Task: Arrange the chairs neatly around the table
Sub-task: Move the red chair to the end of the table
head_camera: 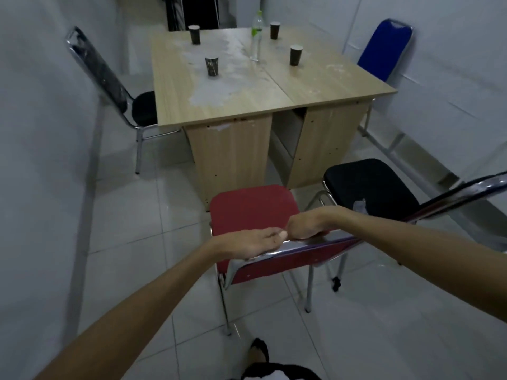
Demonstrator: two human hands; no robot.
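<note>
Currently: red chair [249,207] short of table [315,86], facing it; left hand [252,242] and right hand [304,224] both clamped on its backrest rail. Black chair [367,185] beside it unplaced. Seemingly placed: dark chair [109,78], blue chair [384,48]. Count: four chairs, four cups [295,54], one bottle [256,37].
</note>
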